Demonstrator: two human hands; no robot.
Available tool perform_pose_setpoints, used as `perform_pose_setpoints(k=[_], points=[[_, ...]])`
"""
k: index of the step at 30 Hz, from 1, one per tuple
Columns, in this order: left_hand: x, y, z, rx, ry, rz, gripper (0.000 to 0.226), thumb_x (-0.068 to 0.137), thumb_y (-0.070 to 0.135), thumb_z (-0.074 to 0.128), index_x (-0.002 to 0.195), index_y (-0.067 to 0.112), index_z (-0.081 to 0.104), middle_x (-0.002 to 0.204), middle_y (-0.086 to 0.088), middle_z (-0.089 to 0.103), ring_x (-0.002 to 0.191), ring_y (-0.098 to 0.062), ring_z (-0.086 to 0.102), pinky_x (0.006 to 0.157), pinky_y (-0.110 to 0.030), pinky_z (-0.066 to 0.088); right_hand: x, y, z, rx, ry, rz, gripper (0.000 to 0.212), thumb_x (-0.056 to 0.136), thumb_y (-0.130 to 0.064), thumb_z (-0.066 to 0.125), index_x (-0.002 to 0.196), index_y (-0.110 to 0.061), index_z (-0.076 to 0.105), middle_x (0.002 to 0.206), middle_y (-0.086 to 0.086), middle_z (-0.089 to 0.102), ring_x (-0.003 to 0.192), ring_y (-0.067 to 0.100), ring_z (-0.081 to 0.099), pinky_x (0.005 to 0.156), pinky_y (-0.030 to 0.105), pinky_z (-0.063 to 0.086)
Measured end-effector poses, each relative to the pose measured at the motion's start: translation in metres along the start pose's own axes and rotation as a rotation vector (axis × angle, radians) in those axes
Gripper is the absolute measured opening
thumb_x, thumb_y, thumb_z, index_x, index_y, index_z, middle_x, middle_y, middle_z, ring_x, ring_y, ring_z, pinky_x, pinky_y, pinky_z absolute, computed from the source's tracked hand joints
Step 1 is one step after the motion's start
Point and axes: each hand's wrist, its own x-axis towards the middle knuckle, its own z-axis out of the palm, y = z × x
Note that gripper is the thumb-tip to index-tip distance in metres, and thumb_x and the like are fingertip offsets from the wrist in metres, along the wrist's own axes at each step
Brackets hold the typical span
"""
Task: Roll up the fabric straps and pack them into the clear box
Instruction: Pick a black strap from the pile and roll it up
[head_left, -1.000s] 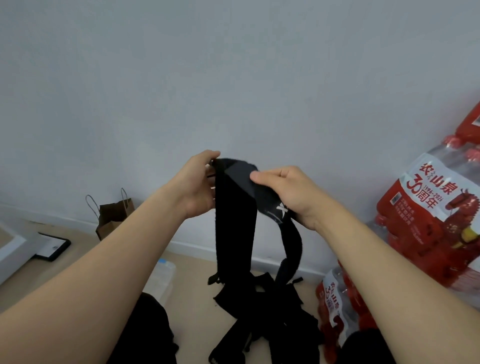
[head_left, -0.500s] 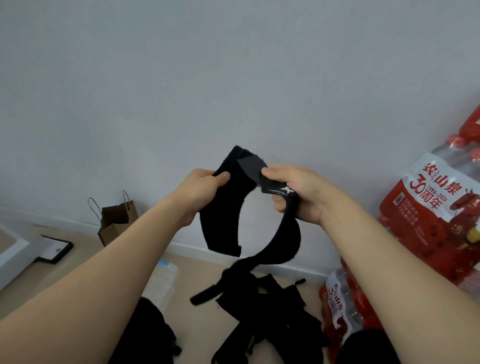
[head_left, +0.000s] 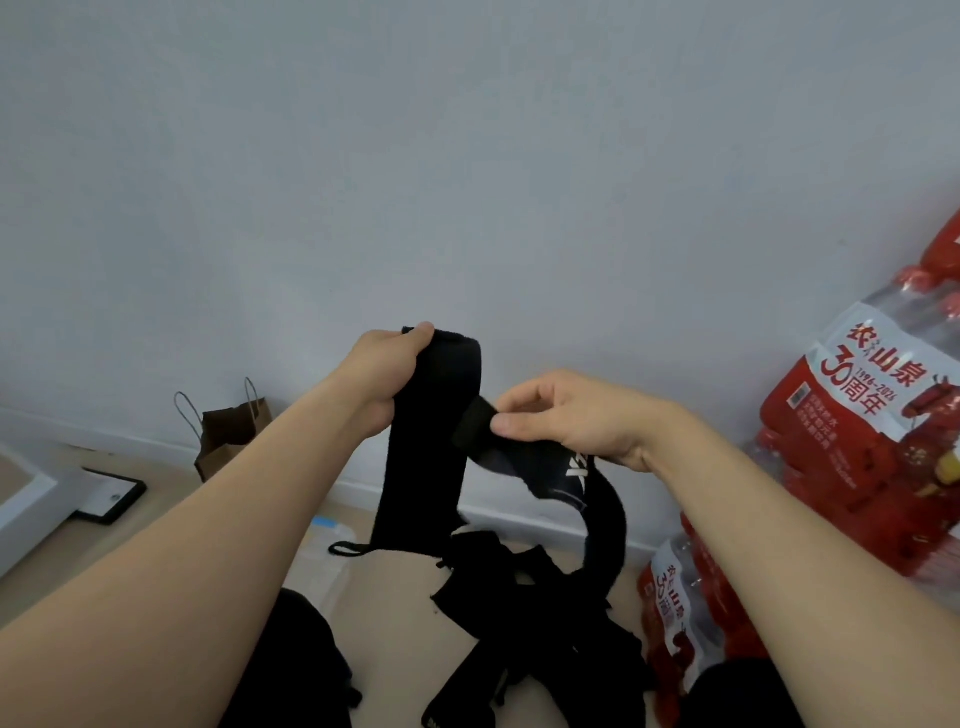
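The left hand gripped the top of a long black fabric strap, held up before the pale wall. The right hand pinched the strap's other end between thumb and fingers. Below the strap, a heap of black straps lay on the beige floor, with the clear plastic box left of the heap.
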Motion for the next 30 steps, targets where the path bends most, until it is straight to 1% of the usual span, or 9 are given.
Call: perform_pose_setpoints(k=[3, 6, 13, 15, 18, 22, 25, 27, 30], points=[[-0.007, 0.005, 0.002, -0.211, -0.098, -0.090, 0.030, 0.110, 0.024, 0.060, 0.126, 0.002, 0.072, 0.115, -0.015, 0.080, 0.097, -0.026, 0.080, 0.071, -0.034, 0.065, 0.005, -0.001, 0.014, -0.065, -0.003, 0.011, 0.013, 0.107, -0.022, 0.068, 0.103, -0.022, 0.080, 0.098, -0.005, 0.080, 0.091, 0.009, 0.071, 0.091, 0.027, 0.053], [-0.012, 0.009, 0.002, -0.299, -0.183, -0.097, 0.028, 0.109, 0.026, 0.061, 0.117, 0.002, 0.073, 0.103, -0.013, 0.081, 0.086, -0.024, 0.081, 0.069, -0.034, 0.065, 0.013, -0.008, 0.022, -0.005, 0.125, -0.027, 0.010, 0.106, -0.018, 0.069, 0.105, -0.016, 0.079, 0.101, 0.004, 0.078, 0.094, 0.016, 0.069, 0.095, 0.034, 0.054], [-0.019, 0.004, -0.004, 0.014, -0.409, -0.032, 0.022, 0.089, 0.042, 0.070, 0.085, 0.025, 0.083, 0.087, -0.002, 0.075, 0.072, -0.020, 0.074, 0.069, -0.034, 0.061, 0.022, -0.021, 0.016, 0.455, 0.357, -0.115, 0.024, 0.113, -0.017, 0.053, 0.101, -0.014, 0.072, 0.083, 0.001, 0.078, 0.073, 0.014, 0.073, 0.069, 0.027, 0.058], [-0.022, -0.001, -0.003, 0.111, -0.475, -0.003, 0.021, 0.087, 0.027, 0.066, 0.100, 0.025, 0.083, 0.097, -0.006, 0.075, 0.083, -0.024, 0.074, 0.076, -0.040, 0.063, 0.025, -0.020, 0.017, 0.473, 0.396, -0.083, 0.023, 0.114, -0.020, 0.051, 0.101, -0.015, 0.070, 0.085, 0.002, 0.076, 0.074, 0.015, 0.071, 0.068, 0.029, 0.056], [-0.025, -0.008, 0.003, 0.276, -0.462, 0.062, 0.044, 0.097, 0.001, 0.057, 0.127, 0.031, 0.071, 0.113, -0.010, 0.080, 0.090, -0.027, 0.077, 0.077, -0.039, 0.064, 0.025, -0.020, 0.015, 0.514, 0.426, -0.075, 0.020, 0.114, -0.022, 0.052, 0.103, -0.018, 0.067, 0.085, 0.001, 0.075, 0.071, 0.015, 0.071, 0.065, 0.030, 0.055], [-0.023, -0.008, 0.006, 0.246, -0.338, 0.118, 0.039, 0.106, 0.003, 0.057, 0.133, 0.030, 0.065, 0.104, -0.009, 0.081, 0.081, -0.022, 0.078, 0.067, -0.035, 0.064, 0.019, -0.021, 0.006, 0.379, 0.456, 0.027, 0.015, 0.112, -0.023, 0.056, 0.106, -0.023, 0.070, 0.086, -0.001, 0.076, 0.072, 0.018, 0.071, 0.064, 0.031, 0.054], [-0.018, -0.008, 0.007, 0.185, -0.258, 0.143, 0.036, 0.104, 0.005, 0.062, 0.133, 0.027, 0.064, 0.116, -0.012, 0.079, 0.092, -0.025, 0.080, 0.072, -0.041, 0.066, 0.011, -0.019, 0.001, 0.317, 0.446, 0.135, 0.019, 0.110, -0.018, 0.056, 0.100, -0.021, 0.073, 0.090, 0.005, 0.079, 0.078, 0.023, 0.074, 0.069, 0.035, 0.056], [-0.015, -0.009, 0.006, 0.133, -0.244, 0.138, 0.045, 0.099, -0.002, 0.067, 0.133, 0.026, 0.061, 0.123, -0.011, 0.076, 0.104, -0.029, 0.079, 0.080, -0.047, 0.067, 0.004, -0.018, -0.003, 0.316, 0.429, 0.168, 0.024, 0.108, -0.015, 0.057, 0.093, -0.020, 0.075, 0.086, 0.006, 0.080, 0.073, 0.021, 0.075, 0.066, 0.032, 0.058], [-0.014, -0.009, 0.005, 0.070, -0.268, 0.135, 0.069, 0.087, -0.013, 0.072, 0.139, 0.031, 0.054, 0.128, -0.010, 0.073, 0.108, -0.030, 0.078, 0.078, -0.043, 0.065, -0.002, -0.017, -0.007, 0.261, 0.403, 0.129, 0.020, 0.108, -0.017, 0.060, 0.093, -0.021, 0.074, 0.085, 0.002, 0.081, 0.069, 0.016, 0.074, 0.063, 0.028, 0.056]])
